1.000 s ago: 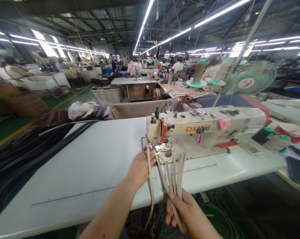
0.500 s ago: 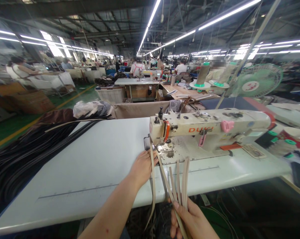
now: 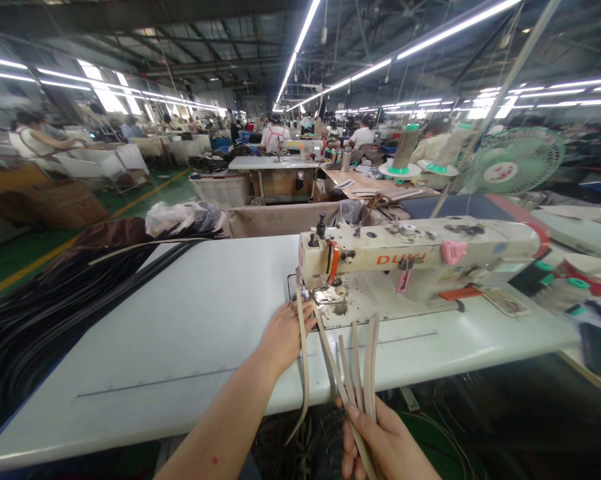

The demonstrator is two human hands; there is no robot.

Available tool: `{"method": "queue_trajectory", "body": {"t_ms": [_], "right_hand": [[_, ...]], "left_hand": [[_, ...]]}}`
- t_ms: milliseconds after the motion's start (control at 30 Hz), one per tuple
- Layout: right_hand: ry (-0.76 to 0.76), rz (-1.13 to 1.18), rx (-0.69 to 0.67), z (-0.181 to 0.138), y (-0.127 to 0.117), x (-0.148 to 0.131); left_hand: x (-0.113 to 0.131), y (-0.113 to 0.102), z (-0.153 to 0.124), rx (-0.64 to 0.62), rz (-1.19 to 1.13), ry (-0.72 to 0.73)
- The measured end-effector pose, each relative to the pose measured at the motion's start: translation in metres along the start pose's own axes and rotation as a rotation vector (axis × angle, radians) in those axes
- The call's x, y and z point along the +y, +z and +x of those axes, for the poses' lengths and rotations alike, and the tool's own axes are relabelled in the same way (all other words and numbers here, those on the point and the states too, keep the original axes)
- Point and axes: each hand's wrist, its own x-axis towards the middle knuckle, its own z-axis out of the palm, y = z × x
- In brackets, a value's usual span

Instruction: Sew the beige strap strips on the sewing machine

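Busy factory floor, white worktable point(image 3: 180, 333). Left hand point(image 3: 285, 333), fingers together, presses long thin beige strap point(image 3: 303, 360) beside cream sewing machine point(image 3: 420, 257); right hand point(image 3: 385, 443) pinches fanned beige strips point(image 3: 363, 363).

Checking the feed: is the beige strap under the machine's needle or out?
Under: the beige strap runs from the sewing machine past the left hand.

Right hand point(image 3: 385, 437) holds beige straps point(image 3: 360, 360) at sewing machine point(image 3: 420, 257).
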Motion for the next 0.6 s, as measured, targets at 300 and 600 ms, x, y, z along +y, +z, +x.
{"method": "queue_trajectory", "body": {"t_ms": [300, 600], "right_hand": [[-0.035, 0.008, -0.023, -0.001, -0.004, 0.006], [0.013, -0.011, 0.008, 0.006, -0.007, 0.011]], "left_hand": [[0.0, 0.0, 0.0, -0.01, -0.005, -0.023], [0.002, -0.003, 0.001, 0.005, -0.005, 0.007]]}}
